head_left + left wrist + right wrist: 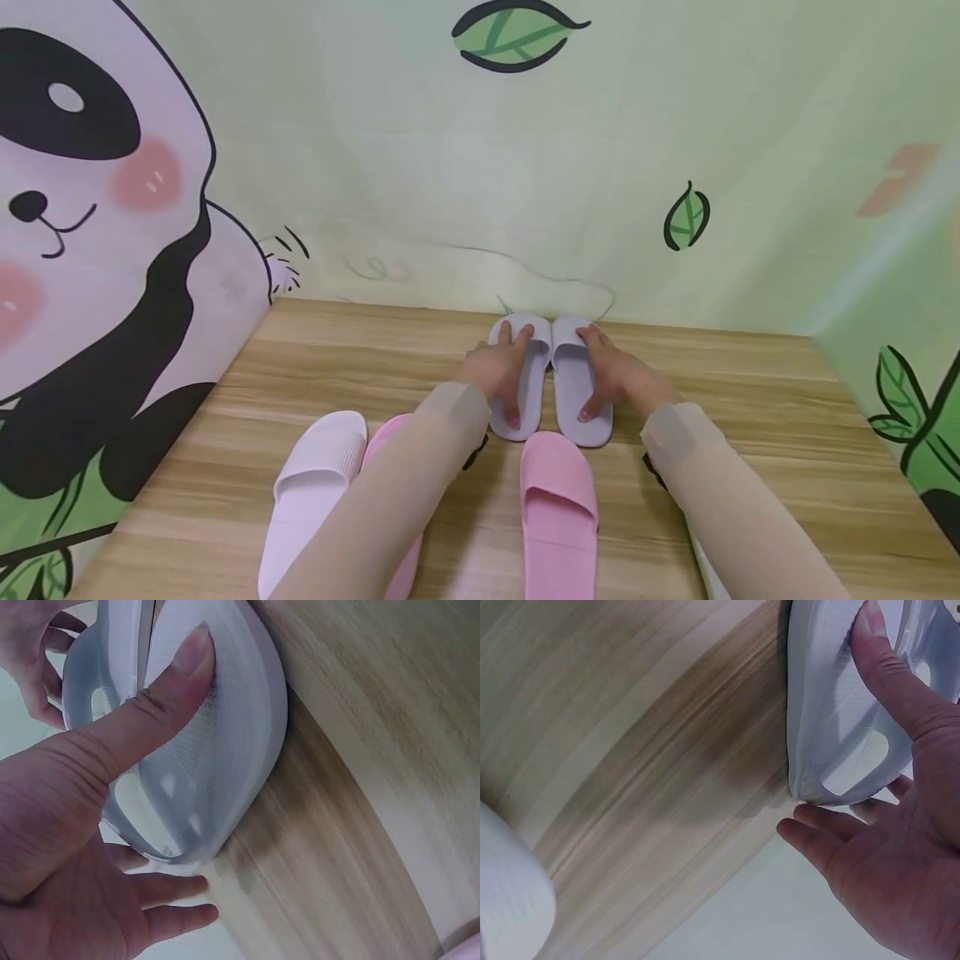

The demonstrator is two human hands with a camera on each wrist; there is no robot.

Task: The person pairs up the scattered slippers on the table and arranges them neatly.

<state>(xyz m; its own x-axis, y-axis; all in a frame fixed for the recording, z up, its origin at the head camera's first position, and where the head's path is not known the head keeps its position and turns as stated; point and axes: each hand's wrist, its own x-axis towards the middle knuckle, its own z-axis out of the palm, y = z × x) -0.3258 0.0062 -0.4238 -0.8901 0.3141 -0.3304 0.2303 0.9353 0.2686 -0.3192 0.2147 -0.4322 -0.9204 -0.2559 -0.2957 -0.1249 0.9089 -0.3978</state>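
Left hand (497, 367) and right hand (622, 377) lie spread, neither clenched, beyond a smooth pink slipper (558, 533) on the wood-grain floor (787, 417). Each thumb touches a finely textured footbed: left grey slipper (534, 385), right grey slipper (574, 377), side by side. Both should prove light, bendable, hardly fragile; sides or broad straps offer good hold. Rounded toes point toward the far, leaf-printed wall (420, 200).

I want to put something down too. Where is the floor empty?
Bare floor: between the right hand and the right wall; and left of the left hand, between back wall and white slipper. The middle is crowded: both hands grip grey slippers, a pink slipper close by.
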